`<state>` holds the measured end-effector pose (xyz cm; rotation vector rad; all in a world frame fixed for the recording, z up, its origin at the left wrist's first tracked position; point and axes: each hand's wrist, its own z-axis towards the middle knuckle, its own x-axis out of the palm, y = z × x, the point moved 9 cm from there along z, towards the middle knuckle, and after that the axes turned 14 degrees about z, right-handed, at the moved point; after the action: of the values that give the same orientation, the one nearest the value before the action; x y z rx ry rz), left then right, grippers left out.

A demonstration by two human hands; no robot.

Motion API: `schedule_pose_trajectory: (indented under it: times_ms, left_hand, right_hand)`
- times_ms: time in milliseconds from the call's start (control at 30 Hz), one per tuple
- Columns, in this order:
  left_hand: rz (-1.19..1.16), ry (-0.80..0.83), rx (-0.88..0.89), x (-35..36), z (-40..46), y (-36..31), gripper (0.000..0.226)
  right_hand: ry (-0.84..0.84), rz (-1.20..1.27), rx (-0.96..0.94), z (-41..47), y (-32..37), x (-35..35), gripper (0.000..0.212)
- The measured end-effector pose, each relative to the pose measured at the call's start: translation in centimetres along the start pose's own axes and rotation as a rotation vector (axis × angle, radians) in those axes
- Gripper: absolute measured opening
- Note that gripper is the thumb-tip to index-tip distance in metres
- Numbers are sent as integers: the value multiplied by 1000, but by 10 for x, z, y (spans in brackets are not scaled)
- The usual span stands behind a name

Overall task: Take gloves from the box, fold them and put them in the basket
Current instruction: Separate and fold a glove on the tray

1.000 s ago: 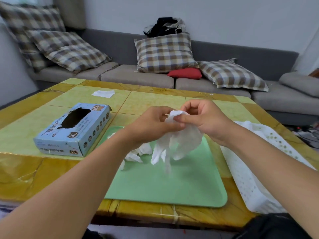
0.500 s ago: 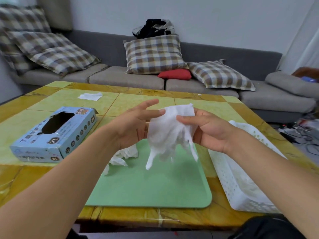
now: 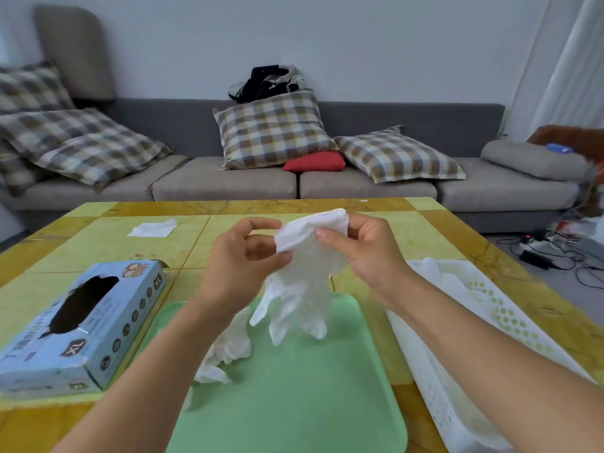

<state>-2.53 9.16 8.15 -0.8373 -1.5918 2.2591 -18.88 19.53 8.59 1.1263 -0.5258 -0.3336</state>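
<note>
A white glove [image 3: 302, 282] hangs in the air above the green tray [image 3: 304, 397], cuff up and fingers down. My left hand [image 3: 242, 266] pinches the cuff's left corner and my right hand [image 3: 366, 253] pinches its right side, stretching the cuff between them. A second white glove [image 3: 228, 348] lies crumpled on the tray's left part, partly hidden by my left forearm. The blue glove box [image 3: 85, 322] lies to the left with its dark opening facing up. The white perforated basket [image 3: 483, 328] stands to the right, with white material at its far end.
All of this sits on a yellow and green tiled table [image 3: 202, 243]. A white sheet of paper [image 3: 152, 228] lies at the table's far left. Behind it runs a grey sofa [image 3: 228, 181] with plaid cushions. Cables [image 3: 549, 253] lie on the floor to the right.
The glove has risen higher and its cuff is now pulled wider between my two hands. My view has tilted up, showing more of the sofa and wall.
</note>
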Motion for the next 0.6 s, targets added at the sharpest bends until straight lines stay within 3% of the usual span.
schedule_pose_trajectory:
  times_ms: [67, 167, 333, 433, 600]
  left_hand:
    - [22, 36, 72, 3, 4, -2, 44]
    - [151, 137, 154, 14, 2, 10, 49]
    - [516, 667, 59, 49, -29, 70, 47]
    - [607, 886, 39, 63, -55, 87, 36]
    - [700, 1131, 21, 74, -76, 91, 33]
  right_hand:
    - [111, -21, -81, 1, 9, 7, 14]
    - [321, -211, -2, -10, -12, 22, 12]
    - [701, -595, 385, -55, -87, 19, 12]
    - [909, -735, 512, -86, -109, 23, 13]
    - [984, -741, 659, -104, -112, 28, 20]
